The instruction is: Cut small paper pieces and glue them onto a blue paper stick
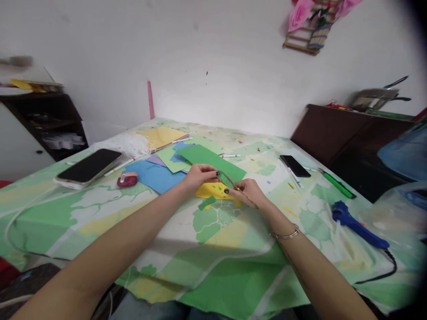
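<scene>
My right hand (250, 192) is closed around a pair of slim scissors (230, 180), whose blades point up and left toward my other hand. With thumb and fingers pinched together, my left hand (201, 177) is at the blade tips; what lies in the pinch is too small to make out. Below both hands is a yellow paper sheet (210, 191) with small green scraps on it. A green paper strip (207, 203) lies just in front. Behind my hands a large green sheet (213, 160) rests on blue paper (160, 178) and other coloured sheets.
At the left lie a phone (90, 166), white string (130, 146) and a small dark red object (127, 179). To the right are a second phone (295, 166), a green cutter knife (338, 184) and a blue glue gun (360, 226) with its cord. A wall stands behind the table.
</scene>
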Available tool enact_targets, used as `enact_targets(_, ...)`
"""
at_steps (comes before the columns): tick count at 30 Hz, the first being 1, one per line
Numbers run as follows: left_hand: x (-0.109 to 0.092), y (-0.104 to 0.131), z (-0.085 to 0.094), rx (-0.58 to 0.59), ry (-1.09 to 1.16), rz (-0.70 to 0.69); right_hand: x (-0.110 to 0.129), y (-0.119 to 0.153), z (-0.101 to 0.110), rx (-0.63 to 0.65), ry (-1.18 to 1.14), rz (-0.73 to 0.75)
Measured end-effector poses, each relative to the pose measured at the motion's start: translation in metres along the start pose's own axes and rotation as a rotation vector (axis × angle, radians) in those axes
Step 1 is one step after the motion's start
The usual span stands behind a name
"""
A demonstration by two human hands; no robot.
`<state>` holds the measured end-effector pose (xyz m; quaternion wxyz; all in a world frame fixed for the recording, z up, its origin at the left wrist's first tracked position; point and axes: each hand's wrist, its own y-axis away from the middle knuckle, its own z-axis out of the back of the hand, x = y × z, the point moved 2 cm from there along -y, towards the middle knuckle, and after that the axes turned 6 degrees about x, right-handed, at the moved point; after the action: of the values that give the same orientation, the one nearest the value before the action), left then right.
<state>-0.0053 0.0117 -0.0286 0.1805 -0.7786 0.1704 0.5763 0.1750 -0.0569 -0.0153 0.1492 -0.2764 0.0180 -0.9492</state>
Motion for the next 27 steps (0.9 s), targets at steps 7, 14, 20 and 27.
enact_targets(7,0.0004,0.0018,0.0000,0.075,-0.058,0.063,0.0011,-0.0008,-0.0007,0.006,-0.010,0.018)
enact_targets(14,0.0042,-0.0006,0.0010,0.126,-0.038,0.061,0.0011,-0.0015,-0.0017,0.019,-0.008,0.010)
enact_targets(20,0.0050,-0.0008,0.0016,0.163,-0.027,0.054,0.0003,-0.0022,-0.0014,0.017,-0.011,-0.003)
enact_targets(27,0.0009,0.0029,-0.0047,0.142,-0.007,0.066,0.0012,-0.0017,-0.0022,0.007,-0.042,-0.008)
